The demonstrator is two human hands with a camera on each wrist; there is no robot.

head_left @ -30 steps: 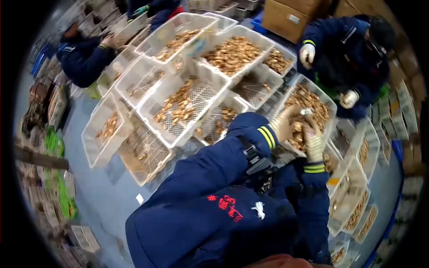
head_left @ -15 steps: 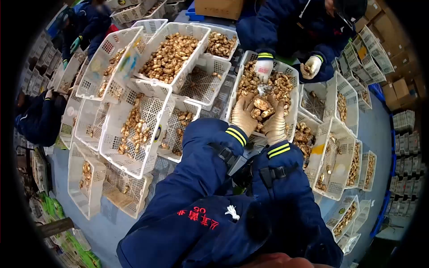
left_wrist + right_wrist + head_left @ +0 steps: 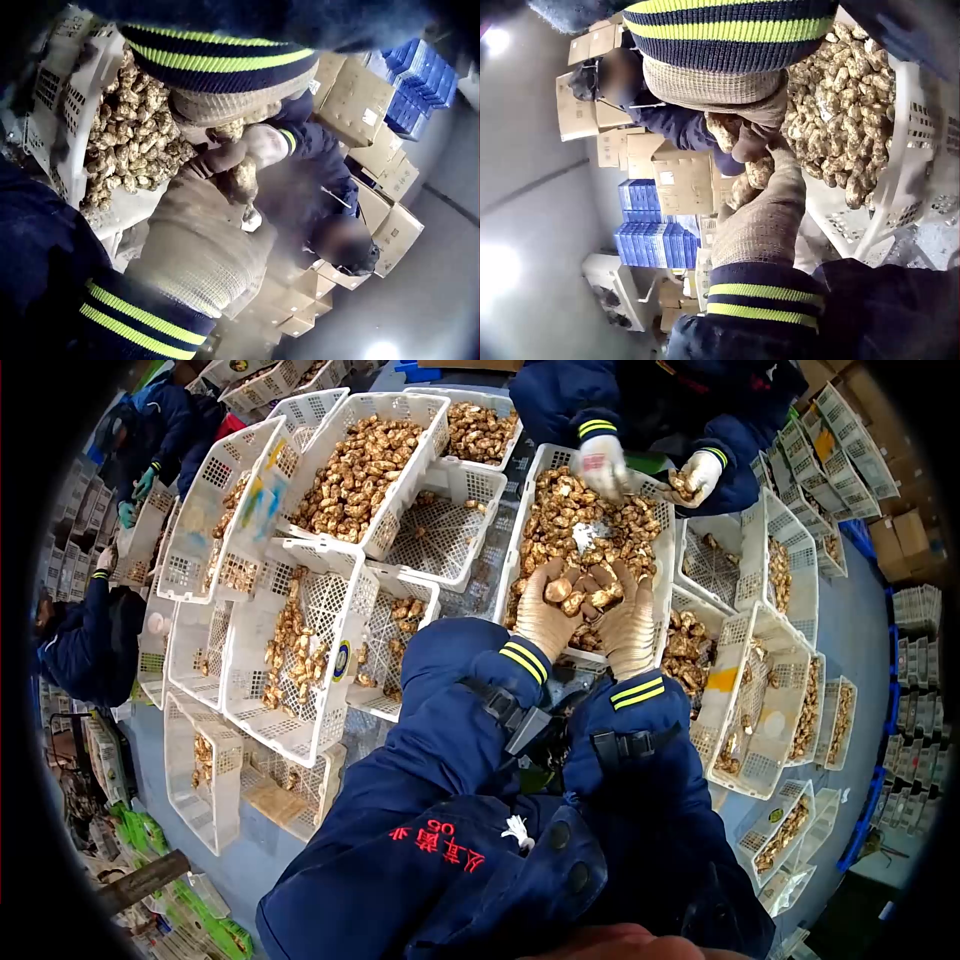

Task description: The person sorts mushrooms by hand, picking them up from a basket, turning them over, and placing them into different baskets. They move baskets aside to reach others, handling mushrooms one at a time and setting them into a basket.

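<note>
Both my hands wear beige knit gloves and are cupped side by side over the near end of a white plastic crate (image 3: 517, 540) full of golden-brown mushrooms (image 3: 565, 500). My left hand (image 3: 543, 622) holds mushrooms (image 3: 558, 591) in its curled fingers. Beside it, my right hand (image 3: 630, 628) curls round more mushrooms (image 3: 604, 596). Seen from the right wrist, brown-speckled mushrooms (image 3: 759, 174) sit between the gloved fingers of both hands. The left wrist view shows a fat mushroom (image 3: 240, 181) above the right hand's thumb. A white scrap (image 3: 590, 538) lies on the heap beyond my hands.
Across the crate, another person's white-gloved hand (image 3: 602, 465) reaches over the heap; their other hand (image 3: 697, 480) holds a mushroom. More white crates stand left (image 3: 235, 670) and right (image 3: 770, 705), partly filled. Cardboard boxes (image 3: 352, 101) and blue crates (image 3: 420, 75) are stacked behind that person.
My head view has swung toward the crate. My hands have drawn slightly apart, showing several mushrooms between them. The other person's hand has shifted away from the white scrap.
</note>
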